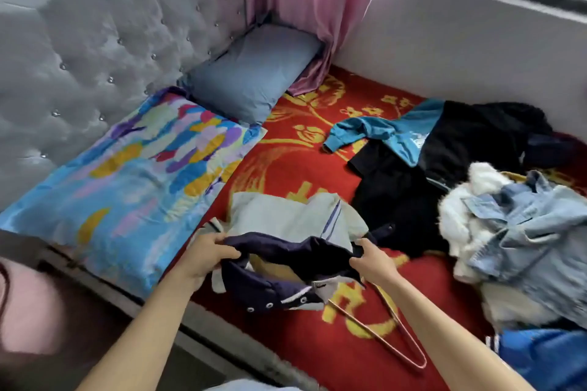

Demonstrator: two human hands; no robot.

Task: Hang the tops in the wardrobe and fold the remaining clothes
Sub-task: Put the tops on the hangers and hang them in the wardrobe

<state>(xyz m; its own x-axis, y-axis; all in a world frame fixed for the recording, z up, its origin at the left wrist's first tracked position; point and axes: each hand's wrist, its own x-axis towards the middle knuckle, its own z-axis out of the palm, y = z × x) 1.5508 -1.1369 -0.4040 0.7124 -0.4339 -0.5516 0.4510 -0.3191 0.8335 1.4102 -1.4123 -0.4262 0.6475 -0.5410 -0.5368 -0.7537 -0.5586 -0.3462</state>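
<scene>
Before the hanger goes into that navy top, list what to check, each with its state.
1. Both hands grip the navy top, left hand and right hand: ok.
2. Hanger close by: ok, on the red bedspread beside the right hand.
3. Hanger hook free: cannot tell, that end is hidden under the top.
4. Placket buttons undone: cannot tell.
5. Wardrobe in sight: not ok, out of view.

Bed with pillows, clothes, hanger

Both hands, left hand and right hand, are gripping a navy-collared top over the red blanket; a wire hanger is lying seemingly beneath it.
</scene>
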